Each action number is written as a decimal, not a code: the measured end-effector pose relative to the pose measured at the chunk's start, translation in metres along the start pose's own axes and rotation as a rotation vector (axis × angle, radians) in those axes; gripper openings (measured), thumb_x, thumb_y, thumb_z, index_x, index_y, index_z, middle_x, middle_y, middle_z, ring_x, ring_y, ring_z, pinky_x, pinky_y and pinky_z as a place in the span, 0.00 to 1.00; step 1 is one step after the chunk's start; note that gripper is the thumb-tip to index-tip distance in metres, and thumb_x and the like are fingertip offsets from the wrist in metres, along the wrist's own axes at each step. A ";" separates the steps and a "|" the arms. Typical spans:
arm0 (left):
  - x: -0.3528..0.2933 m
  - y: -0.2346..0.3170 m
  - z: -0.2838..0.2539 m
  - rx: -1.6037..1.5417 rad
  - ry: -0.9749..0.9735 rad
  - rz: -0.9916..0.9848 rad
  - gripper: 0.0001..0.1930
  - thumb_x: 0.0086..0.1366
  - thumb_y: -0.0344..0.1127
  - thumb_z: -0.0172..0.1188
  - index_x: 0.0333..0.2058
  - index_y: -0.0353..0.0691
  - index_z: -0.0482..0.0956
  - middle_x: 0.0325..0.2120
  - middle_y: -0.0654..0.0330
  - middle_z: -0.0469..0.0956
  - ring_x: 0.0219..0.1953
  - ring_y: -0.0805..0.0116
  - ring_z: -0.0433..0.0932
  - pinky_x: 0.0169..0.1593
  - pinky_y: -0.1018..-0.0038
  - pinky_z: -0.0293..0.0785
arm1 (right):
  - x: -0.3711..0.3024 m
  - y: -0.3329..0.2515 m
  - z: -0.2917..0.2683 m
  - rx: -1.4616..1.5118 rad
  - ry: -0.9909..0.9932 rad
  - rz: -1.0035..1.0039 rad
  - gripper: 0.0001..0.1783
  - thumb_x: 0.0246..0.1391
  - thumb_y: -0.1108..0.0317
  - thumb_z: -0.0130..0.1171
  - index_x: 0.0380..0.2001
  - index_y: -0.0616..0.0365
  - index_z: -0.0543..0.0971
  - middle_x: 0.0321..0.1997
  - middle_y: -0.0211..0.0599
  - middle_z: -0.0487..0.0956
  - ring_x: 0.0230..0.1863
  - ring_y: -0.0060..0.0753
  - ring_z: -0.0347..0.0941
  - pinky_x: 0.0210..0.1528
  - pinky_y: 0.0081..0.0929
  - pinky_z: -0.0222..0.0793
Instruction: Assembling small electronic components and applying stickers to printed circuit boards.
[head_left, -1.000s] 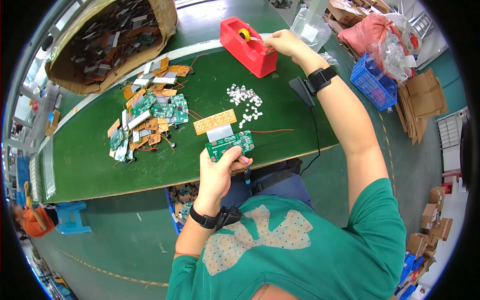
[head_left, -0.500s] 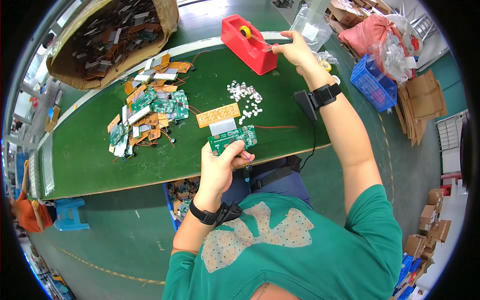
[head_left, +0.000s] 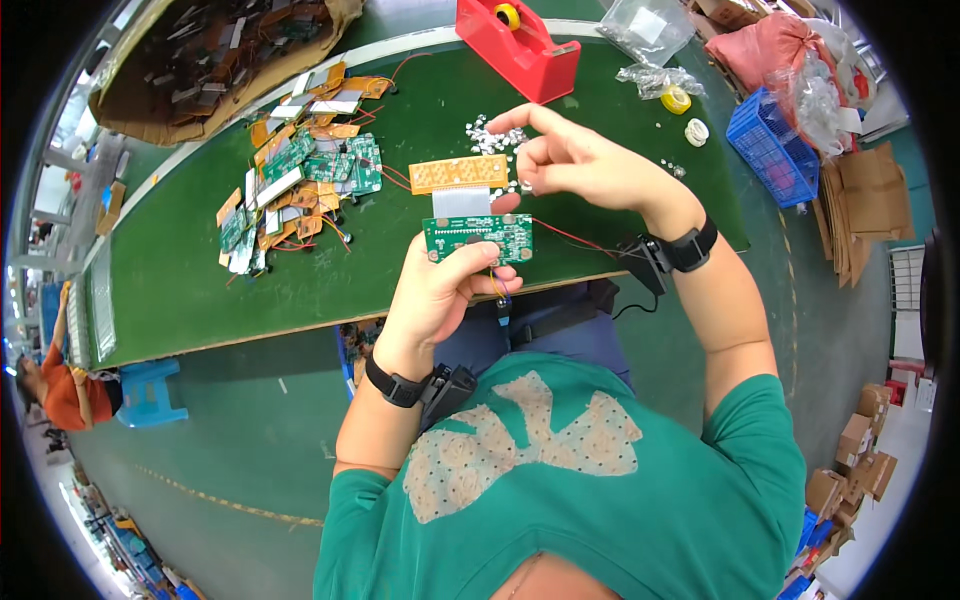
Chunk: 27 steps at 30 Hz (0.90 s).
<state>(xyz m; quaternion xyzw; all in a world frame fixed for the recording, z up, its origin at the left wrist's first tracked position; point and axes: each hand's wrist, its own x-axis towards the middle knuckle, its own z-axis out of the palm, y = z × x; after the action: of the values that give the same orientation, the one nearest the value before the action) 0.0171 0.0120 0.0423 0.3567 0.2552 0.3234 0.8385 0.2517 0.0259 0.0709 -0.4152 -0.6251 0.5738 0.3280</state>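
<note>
My left hand [head_left: 432, 290] is closed on a green circuit board [head_left: 508, 238] near the table's front edge, thumb on top and fingers beneath. A pale ribbon cable [head_left: 460, 202] joins that board to an orange perforated board [head_left: 450, 175]; thin red wires run off both. Just beyond it my right hand [head_left: 590, 172] hovers over small white pieces [head_left: 482, 137]. Its index finger reaches out toward them while the other fingers curl, apart from it. Nothing shows in that hand, though a bit of clear tape there would be hard to see.
A red tape dispenser [head_left: 545, 65] stands at the far edge. Left of the boards lies a heap of similar boards [head_left: 300, 180], with a full carton [head_left: 130, 110] behind. Tape rolls [head_left: 676, 99] and plastic bags sit at right, beside a blue basket [head_left: 770, 150]. A person [head_left: 65, 390] works far left.
My right hand has come back from the tape dispenser to the white pieces. The left hand still holds the circuit board, now turned a little straighter.
</note>
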 end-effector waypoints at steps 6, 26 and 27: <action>-0.005 -0.004 0.003 -0.031 -0.030 -0.035 0.22 0.61 0.24 0.56 0.55 0.27 0.69 0.37 0.54 0.79 0.30 0.71 0.79 0.36 0.70 0.84 | -0.007 -0.010 0.024 -0.152 0.041 -0.036 0.31 0.50 0.81 0.51 0.60 0.59 0.60 0.28 0.27 0.70 0.31 0.21 0.69 0.39 0.27 0.69; -0.014 -0.002 0.002 -0.043 0.018 0.056 0.20 0.60 0.25 0.53 0.52 0.25 0.69 0.52 0.41 0.72 0.28 0.73 0.79 0.34 0.69 0.85 | -0.011 0.014 0.028 0.248 0.194 0.147 0.07 0.54 0.68 0.60 0.30 0.60 0.79 0.25 0.22 0.75 0.28 0.12 0.67 0.31 0.15 0.63; -0.015 -0.002 0.002 -0.046 0.021 0.058 0.20 0.60 0.25 0.53 0.52 0.25 0.69 0.52 0.41 0.72 0.28 0.73 0.79 0.34 0.69 0.85 | -0.010 0.010 0.028 0.165 0.220 0.119 0.07 0.54 0.68 0.60 0.29 0.61 0.80 0.24 0.24 0.75 0.28 0.15 0.68 0.33 0.17 0.65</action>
<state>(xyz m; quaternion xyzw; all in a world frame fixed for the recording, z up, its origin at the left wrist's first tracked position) 0.0096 -0.0008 0.0448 0.3412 0.2462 0.3571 0.8339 0.2324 0.0038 0.0582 -0.4837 -0.5105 0.5926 0.3928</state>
